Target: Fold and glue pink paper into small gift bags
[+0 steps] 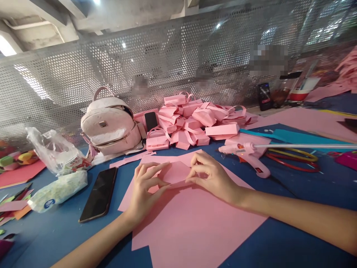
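Both hands hold a small folded pink paper piece (177, 173) above large pink sheets (195, 223). My left hand (147, 186) pinches its left end between thumb and fingers. At the right end, my right hand (209, 175) grips it between thumb and forefinger, the other fingers curled. Behind the hands lies a heap of folded pink paper bags (192, 119), some with looped handles. A pink glue gun (247, 152) with a long clear glue stick rests to the right of my right hand.
Left of the sheets lie a black phone (99, 193), a tissue pack (58, 191) and a plastic bag (52, 149). A pale backpack (110, 126) stands behind. Coloured cords (295, 158) and blue paper (301, 137) lie right. A perforated metal screen (167, 56) spans the back.
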`<state>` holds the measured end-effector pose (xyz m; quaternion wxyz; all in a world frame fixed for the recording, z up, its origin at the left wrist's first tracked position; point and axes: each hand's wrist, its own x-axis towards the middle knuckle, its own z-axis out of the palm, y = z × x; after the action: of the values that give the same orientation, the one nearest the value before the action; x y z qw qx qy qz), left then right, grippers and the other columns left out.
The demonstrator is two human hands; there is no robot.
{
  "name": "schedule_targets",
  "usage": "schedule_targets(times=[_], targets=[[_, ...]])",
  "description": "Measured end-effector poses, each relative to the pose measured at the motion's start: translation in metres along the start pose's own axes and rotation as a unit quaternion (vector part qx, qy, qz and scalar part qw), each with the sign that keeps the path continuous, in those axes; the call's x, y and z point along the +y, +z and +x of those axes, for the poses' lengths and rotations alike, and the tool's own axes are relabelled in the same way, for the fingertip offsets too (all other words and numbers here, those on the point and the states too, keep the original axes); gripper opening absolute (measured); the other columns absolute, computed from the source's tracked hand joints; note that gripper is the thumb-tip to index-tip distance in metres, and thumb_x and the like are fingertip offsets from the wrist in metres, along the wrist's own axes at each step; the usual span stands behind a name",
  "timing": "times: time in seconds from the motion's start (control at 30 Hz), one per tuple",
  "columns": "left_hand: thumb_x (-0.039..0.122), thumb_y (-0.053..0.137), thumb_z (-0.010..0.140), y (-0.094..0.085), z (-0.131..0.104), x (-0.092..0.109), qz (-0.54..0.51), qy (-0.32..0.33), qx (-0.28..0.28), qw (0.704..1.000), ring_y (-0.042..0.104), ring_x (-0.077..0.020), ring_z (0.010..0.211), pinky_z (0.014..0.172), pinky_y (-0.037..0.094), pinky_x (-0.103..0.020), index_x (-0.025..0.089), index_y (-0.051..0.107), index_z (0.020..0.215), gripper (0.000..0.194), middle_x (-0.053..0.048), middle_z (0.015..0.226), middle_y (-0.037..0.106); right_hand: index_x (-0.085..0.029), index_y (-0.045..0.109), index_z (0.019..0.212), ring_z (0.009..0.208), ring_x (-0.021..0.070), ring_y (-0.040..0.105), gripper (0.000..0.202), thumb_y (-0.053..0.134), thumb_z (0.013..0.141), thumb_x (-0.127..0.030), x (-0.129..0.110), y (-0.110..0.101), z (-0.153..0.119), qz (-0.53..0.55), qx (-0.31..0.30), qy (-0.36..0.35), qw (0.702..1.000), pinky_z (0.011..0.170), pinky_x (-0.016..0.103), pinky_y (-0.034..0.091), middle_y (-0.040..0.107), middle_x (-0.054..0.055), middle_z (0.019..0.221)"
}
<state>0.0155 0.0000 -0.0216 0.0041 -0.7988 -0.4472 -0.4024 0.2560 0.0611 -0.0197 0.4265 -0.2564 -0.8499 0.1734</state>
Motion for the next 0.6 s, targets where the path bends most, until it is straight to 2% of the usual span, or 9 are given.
schedule_targets(times=[0.2, 0.3, 0.5, 0.6], targets=[[0.021, 0.071, 0.09, -0.0018, -0.0026, -0.0015, 0.013, 0.012, 0.009, 1.0, 0.055, -0.0284, 0.114, 0.097, 0.035, -0.05, 0.028, 0.076, 0.082, 0.012, -0.002, 0.136, 0.066, -0.022, 0.074, 0.074, 0.082, 0.0199, 0.051, 0.022, 0.072, 0.09, -0.037, 0.0027, -0.0057, 0.0021, 0.002, -0.004, 0.001, 1.0, 0.076, 0.033, 0.04, 0.053, 0.002, 0.081], [0.021, 0.069, 0.092, -0.0032, -0.0032, -0.0021, 0.025, 0.025, -0.008, 0.999, 0.055, -0.0281, 0.114, 0.097, 0.034, -0.049, 0.026, 0.074, 0.082, 0.013, -0.003, 0.136, 0.066, -0.02, 0.072, 0.072, 0.08, 0.0191, 0.051, 0.028, 0.068, 0.093, -0.038, 0.0034, -0.0082, 0.003, -0.007, -0.017, -0.008, 1.0, 0.073, 0.032, 0.039, 0.053, 0.002, 0.08], [0.025, 0.07, 0.092, -0.0056, -0.0046, -0.0045, 0.025, 0.026, 0.003, 0.999, 0.053, -0.0293, 0.116, 0.097, 0.033, -0.049, 0.027, 0.074, 0.081, 0.011, -0.003, 0.138, 0.064, -0.021, 0.075, 0.077, 0.082, 0.0194, 0.05, 0.016, 0.072, 0.09, -0.03, 0.0084, -0.0088, 0.0035, -0.026, -0.016, -0.038, 0.999, 0.074, 0.032, 0.038, 0.055, 0.002, 0.081], [0.024, 0.071, 0.091, -0.0069, -0.0069, -0.0061, 0.036, 0.039, -0.008, 0.999, 0.055, -0.0294, 0.113, 0.096, 0.033, -0.049, 0.025, 0.071, 0.078, 0.013, -0.003, 0.136, 0.066, -0.019, 0.071, 0.076, 0.08, 0.0185, 0.05, 0.015, 0.073, 0.09, -0.023, 0.0082, -0.0081, 0.0027, -0.03, -0.018, -0.039, 0.999, 0.072, 0.032, 0.038, 0.054, 0.002, 0.082]])
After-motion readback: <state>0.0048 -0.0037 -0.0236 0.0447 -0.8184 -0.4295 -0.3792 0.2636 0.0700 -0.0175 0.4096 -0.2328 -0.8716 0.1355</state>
